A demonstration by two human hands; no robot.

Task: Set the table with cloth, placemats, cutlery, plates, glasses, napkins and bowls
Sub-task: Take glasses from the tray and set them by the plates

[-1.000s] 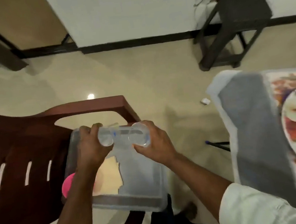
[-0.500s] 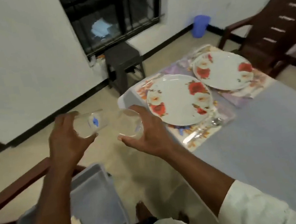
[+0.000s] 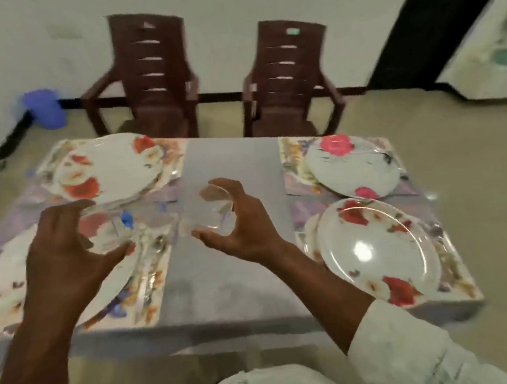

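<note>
Carrying one clear glass (image 3: 106, 235) in the left hand (image 3: 65, 255) and another (image 3: 207, 215) in the right hand (image 3: 243, 224), fingers curled loosely, risking slippage onto plates (image 3: 377, 247) along the counter (image 3: 223, 276) edges.

text: nothing is reading clearly | left glass (image 3: 109, 229): is carrying a small blue mark, too blurred to read | far right chair (image 3: 291, 72): is showing a pale green sticker, illegible

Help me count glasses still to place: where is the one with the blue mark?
Head view: the glass with the blue mark is in the left hand, held above the near-left plate, not yet set down.
</note>
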